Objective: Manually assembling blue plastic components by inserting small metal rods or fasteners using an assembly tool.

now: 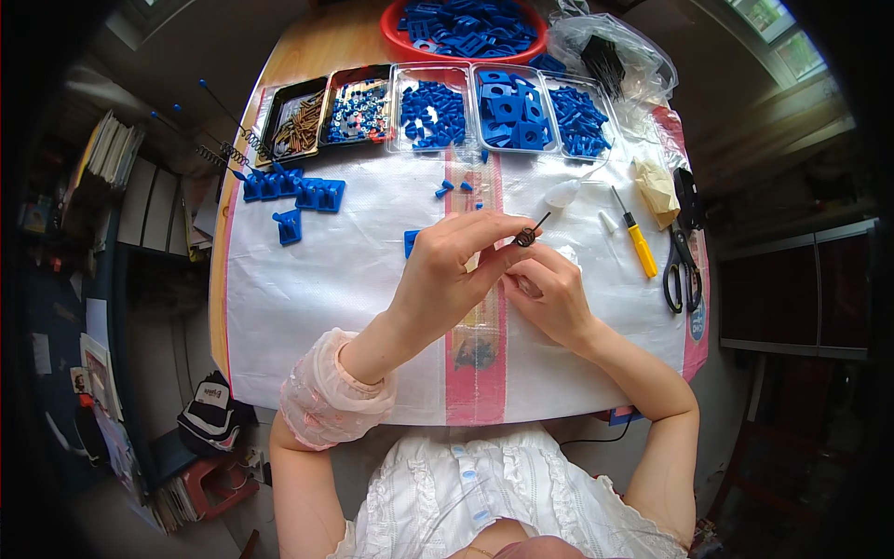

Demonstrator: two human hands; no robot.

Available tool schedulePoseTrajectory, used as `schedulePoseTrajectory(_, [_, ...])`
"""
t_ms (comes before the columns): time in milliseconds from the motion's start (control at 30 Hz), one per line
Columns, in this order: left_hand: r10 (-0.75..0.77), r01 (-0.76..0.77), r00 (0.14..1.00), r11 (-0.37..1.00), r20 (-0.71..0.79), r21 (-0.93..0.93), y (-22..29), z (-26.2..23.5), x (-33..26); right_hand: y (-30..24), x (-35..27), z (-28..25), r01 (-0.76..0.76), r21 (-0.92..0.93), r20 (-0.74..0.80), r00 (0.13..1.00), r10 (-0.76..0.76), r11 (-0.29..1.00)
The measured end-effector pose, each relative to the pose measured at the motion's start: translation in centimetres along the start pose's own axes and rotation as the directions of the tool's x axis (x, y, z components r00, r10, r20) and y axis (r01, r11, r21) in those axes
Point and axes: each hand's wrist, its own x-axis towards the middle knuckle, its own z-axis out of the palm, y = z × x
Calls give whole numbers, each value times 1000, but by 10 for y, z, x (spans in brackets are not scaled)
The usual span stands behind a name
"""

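Above the middle of the table, my left hand [447, 256] pinches a small dark coil spring [525, 237] with a straight end sticking up to the right. My right hand [551, 293] is just beside it, lower and to the right, with fingers curled together; whatever they hold is hidden. A bit of white material [567, 252] shows behind the right hand. Partly covered by my left hand is a blue plastic piece [410, 243]. Beyond the hands lie several small blue pegs [444, 189]. Assembled blue parts [319, 195], some bearing springs with long wires, stand at the far left.
Along the back sit trays of screws [300, 123], small nuts [358, 110] and blue parts [431, 114]. Behind them are a red basin [386, 33] and a clear bag [643, 56]. A yellow-handled screwdriver [641, 250], white bottle [562, 194] and black scissors [683, 275] lie right.
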Motion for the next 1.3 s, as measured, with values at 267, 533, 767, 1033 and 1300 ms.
schedulePoseTrajectory(267, [8,-8,1000,1000,4,10,-1,0,-1,3,1,1,-113,41,-23,993,115,993])
schedulePoseTrajectory(533, [2,-3,1000,1000,16,22,0,-2,0,4,10,-11,-195,57,-51,979,198,979])
schedulePoseTrajectory(767, [14,-15,1000,999,18,39,0,-1,-1,5,15,-9,-324,229,21,944,328,918])
schedulePoseTrajectory(1033, [24,-25,999,998,24,52,0,-1,-1,-3,9,0,-148,84,8,989,148,985])
schedulePoseTrajectory(1300, [23,-23,1000,999,6,45,1,0,-2,-9,10,-3,-39,-41,39,998,41,998])
